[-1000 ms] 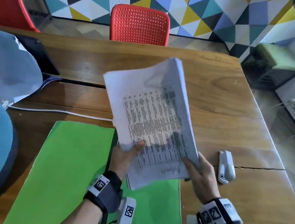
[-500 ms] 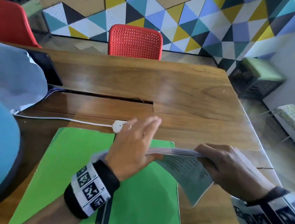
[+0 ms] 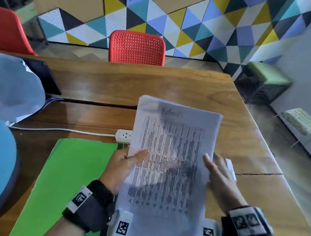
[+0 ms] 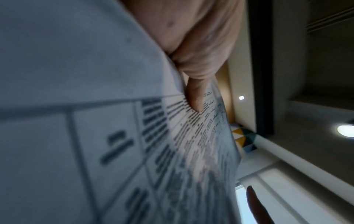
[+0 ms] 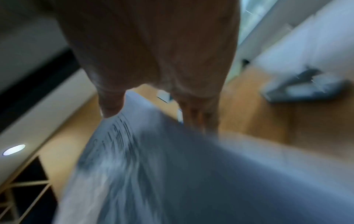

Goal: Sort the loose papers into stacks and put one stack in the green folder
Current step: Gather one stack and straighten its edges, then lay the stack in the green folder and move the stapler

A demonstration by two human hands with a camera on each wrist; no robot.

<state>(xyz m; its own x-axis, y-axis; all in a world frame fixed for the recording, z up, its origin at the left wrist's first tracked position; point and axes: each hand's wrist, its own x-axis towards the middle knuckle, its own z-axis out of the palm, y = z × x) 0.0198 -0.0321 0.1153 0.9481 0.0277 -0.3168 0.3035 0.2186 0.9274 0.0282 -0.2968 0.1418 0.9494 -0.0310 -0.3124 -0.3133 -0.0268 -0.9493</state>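
Nearest to me, the paper stack [image 3: 167, 166] is held up off the bench [image 3: 172, 85], tilted toward the person's face with its printed side up and a handwritten word at the far edge. The left hand [image 3: 122, 169] pinches its left edge, thumb on the print and the other fingers [image 4: 195, 97] behind the sheets, as the left wrist view shows. The right hand [image 3: 219, 178] lies along the right edge with its fingers nearly straight; the right wrist view is too blurred to say whether it truly grips or only steadies.

The sheets are light and limp, and they bow where unsupported. I judge a thin bundle like this will fan or slide apart if held by one corner, so a hold on both long edges near the middle, or a flat palm beneath, looks safest.

Just below and left of the left fingers lies the green folder [image 3: 70, 176], open flat on the bench. Just beyond the right fingers a white stapler [image 3: 230, 167] peeks out. Beyond the left fingers, a white power strip [image 3: 124, 136] touches the stack's outline. Farther still stands a red chair [image 3: 137, 48].
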